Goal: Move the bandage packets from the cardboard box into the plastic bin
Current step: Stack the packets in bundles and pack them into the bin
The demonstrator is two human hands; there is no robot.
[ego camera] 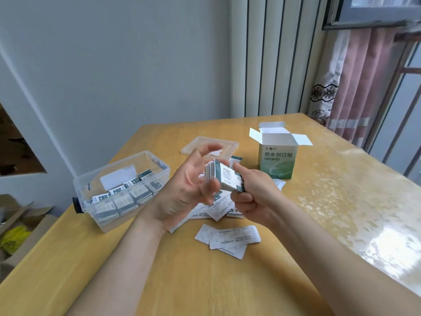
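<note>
Wood table (296,201), packet stack (224,177) btwn R fingers (237,166)

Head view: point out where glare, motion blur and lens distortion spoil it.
Head view: window glare washes out the table at the right; the left hand is motion-blurred, most at its fingers; the right hand and its stack of packets are sharper; wide-angle distortion bends the wall edge at the left and the window frame at upper right.
</note>
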